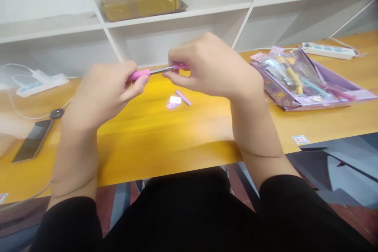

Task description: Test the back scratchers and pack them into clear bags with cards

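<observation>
Above the table, a pink pen (141,74) with a silvery middle section is stretched between my two hands. My left hand (103,90) is closed round its pink barrel. The darker pink end is pinched in the fingers of my right hand (206,67), which partly hide it. Below them on the table lie a small lilac stick (183,97), perhaps a pen cap, and a little white and purple paper tag (174,101).
At right stands a purple display box (283,104) of wrapped pens. Power strips (329,50) lie at both sides. A phone (33,141) is on the left, near another person's blurred arm (13,128). A taped parcel (141,4) sits on the white shelf (206,11).
</observation>
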The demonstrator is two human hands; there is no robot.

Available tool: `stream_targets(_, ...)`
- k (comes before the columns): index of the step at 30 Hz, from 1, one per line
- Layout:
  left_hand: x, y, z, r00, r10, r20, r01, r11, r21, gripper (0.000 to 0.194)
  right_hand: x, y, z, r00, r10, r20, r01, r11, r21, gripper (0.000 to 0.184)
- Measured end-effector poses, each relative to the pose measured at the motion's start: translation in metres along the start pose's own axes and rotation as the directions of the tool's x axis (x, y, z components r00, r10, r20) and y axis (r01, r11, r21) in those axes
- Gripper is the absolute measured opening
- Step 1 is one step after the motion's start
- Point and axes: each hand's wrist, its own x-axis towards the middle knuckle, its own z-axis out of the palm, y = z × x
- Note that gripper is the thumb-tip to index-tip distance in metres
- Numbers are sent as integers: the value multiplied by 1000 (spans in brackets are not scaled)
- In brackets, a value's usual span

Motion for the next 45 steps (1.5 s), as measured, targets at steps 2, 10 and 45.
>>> stream_targets(2, -1, 1, 3, 1000, 15, -22, -14, 999, 41, 52, -2, -2, 3, 1000, 5, 24, -4, 999, -36, 22)
stream_targets(10, -5, 8, 7, 997, 20, -69, -7, 982, 187, 47, -10, -13, 5, 1000, 22, 22, -18, 983, -184, 24)
stream_targets(45, -11, 2, -7, 1000, 9, -10, -7, 989, 146, 77, -9, -11, 11, 996, 76, 53, -61, 970, -236, 27)
